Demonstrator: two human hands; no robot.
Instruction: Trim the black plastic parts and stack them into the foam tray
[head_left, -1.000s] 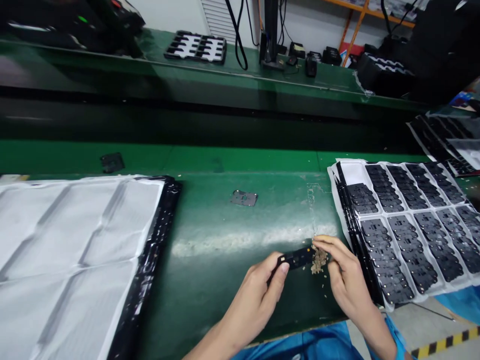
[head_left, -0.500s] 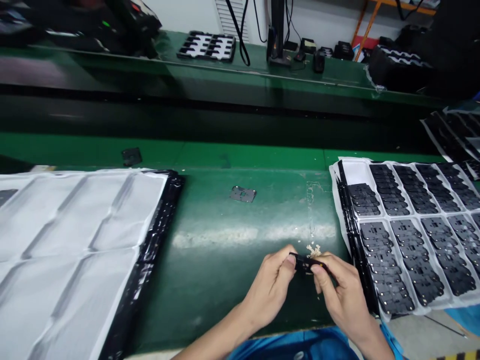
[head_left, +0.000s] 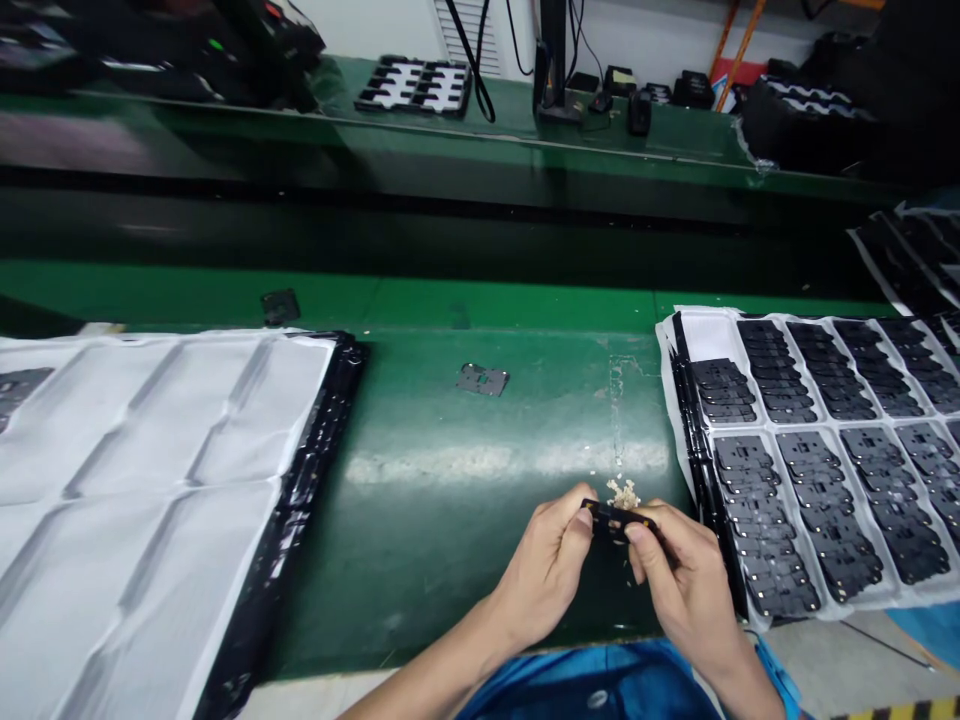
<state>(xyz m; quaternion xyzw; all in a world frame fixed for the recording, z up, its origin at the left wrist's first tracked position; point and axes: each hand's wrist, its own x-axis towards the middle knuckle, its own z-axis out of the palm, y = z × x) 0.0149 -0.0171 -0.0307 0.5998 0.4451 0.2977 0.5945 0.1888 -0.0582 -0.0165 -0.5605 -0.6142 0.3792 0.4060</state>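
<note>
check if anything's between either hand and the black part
Nothing visible is: the left hand and right hand hold the part directly, at opposite ends. The pale bits lie mostly just beyond it on the table. The undersides of both grips are hidden.

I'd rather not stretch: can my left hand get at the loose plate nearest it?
Probably yes: nothing visible blocks the way from your left hand to the loose plate, though it holds a black part with your right hand.
</note>
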